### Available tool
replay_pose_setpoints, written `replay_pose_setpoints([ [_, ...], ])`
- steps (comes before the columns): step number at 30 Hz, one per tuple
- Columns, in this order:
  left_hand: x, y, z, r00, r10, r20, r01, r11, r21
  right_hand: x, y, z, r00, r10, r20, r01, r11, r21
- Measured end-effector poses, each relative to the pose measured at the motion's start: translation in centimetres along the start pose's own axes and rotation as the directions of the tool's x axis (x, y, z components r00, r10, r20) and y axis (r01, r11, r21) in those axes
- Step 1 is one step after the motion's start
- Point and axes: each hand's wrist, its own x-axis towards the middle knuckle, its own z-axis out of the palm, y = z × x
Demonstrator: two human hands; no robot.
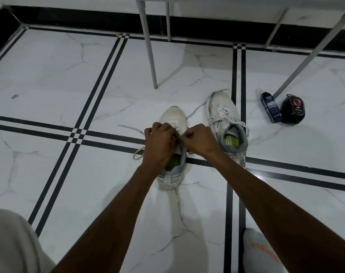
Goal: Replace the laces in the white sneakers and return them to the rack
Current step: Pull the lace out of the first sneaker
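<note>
Hands point(161, 141) point(198, 139) pinch flat white lace point(128, 127) over scuffed leather sneaker point(173, 117).

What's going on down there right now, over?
Both hands, left and right, pinching the lace on the near sneaker. Second sneaker beside it, laced, untied. Nothing in the way.

White print on the green insole point(231, 141) and blue bottle point(271, 107) label, too small to read.
</note>
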Motion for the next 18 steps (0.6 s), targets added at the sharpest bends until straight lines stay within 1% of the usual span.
replay_pose_setpoints([
  [1,0.1,-0.1,0.0,0.999,-0.014,-0.038,0.012,0.999,-0.033,0.0,0.2,-0.2,1.000,0.024,0.008,-0.024,1.000,0.020],
  [2,0.3,-0.6,-0.2,0.987,-0.111,-0.119,0.097,0.988,-0.123,0.0,0.4,-0.4,0.999,0.050,0.010,-0.050,0.998,0.047],
  [3,0.7,-1.3,-0.7,0.933,-0.290,-0.211,0.230,0.936,-0.267,0.0,0.5,-0.6,0.997,0.077,0.007,-0.077,0.994,0.077],
  [4,1.1,-2.2,-1.4,0.828,-0.493,-0.268,0.361,0.833,-0.419,0.0,0.6,-0.7,0.996,0.092,0.002,-0.092,0.990,0.102],
  [5,1.3,-3.2,-1.7,0.729,-0.633,-0.261,0.456,0.733,-0.505,-0.1,0.7,-0.8,0.995,0.098,0.004,-0.098,0.988,0.124],
  [6,1.3,-3.5,-1.9,0.694,-0.683,-0.230,0.496,0.685,-0.534,-0.2,0.7,-0.7,0.996,0.093,0.012,-0.093,0.985,0.142],
  [7,1.0,-3.2,-2.2,0.729,-0.655,-0.197,0.473,0.690,-0.548,-0.4,0.5,-0.7,0.996,0.086,0.027,-0.089,0.986,0.144],
  [8,0.8,-2.4,-2.4,0.817,-0.552,-0.167,0.388,0.741,-0.548,-0.4,0.3,-0.6,0.996,0.082,0.038,-0.086,0.987,0.135],
  [9,0.5,-1.8,-2.4,0.902,-0.411,-0.136,0.290,0.807,-0.515,-0.3,0.1,-0.5,0.996,0.082,0.045,-0.087,0.989,0.123],
  [10,0.3,-1.4,-2.2,0.958,-0.273,-0.086,0.211,0.877,-0.432,-0.2,0.0,-0.5,0.996,0.079,0.044,-0.084,0.990,0.114],
  [11,0.1,-1.0,-1.9,0.986,-0.165,-0.030,0.148,0.940,-0.307,-0.1,-0.1,-0.5,0.996,0.075,0.043,-0.079,0.991,0.104],
  [12,-0.1,-0.7,-1.5,0.995,-0.096,0.018,0.098,0.981,-0.168,-0.1,-0.2,-0.5,0.997,0.069,0.040,-0.073,0.993,0.098],
  [14,-0.1,-0.6,-1.1,0.999,-0.027,0.046,0.025,0.998,0.051,-0.1,-0.3,-0.5,0.996,0.077,0.046,-0.081,0.991,0.102],
  [15,0.1,-0.6,-0.8,1.000,-0.010,0.013,0.009,0.994,0.107,-0.2,-0.4,-0.5,0.995,0.087,0.049,-0.092,0.990,0.104],
  [16,0.1,-0.8,-0.7,0.997,-0.026,-0.066,0.033,0.994,0.107,-0.2,-0.3,-0.6,0.994,0.100,0.049,-0.105,0.988,0.110],
  [17,0.2,-1.3,-1.0,0.973,-0.145,-0.180,0.150,0.988,0.019,-0.3,-0.2,-0.6,0.992,0.115,0.047,-0.120,0.985,0.121],
  [18,0.6,-2.2,-1.9,0.887,-0.352,-0.301,0.326,0.936,-0.134,-0.4,-0.1,-0.6,0.990,0.133,0.038,-0.137,0.981,0.136],
])
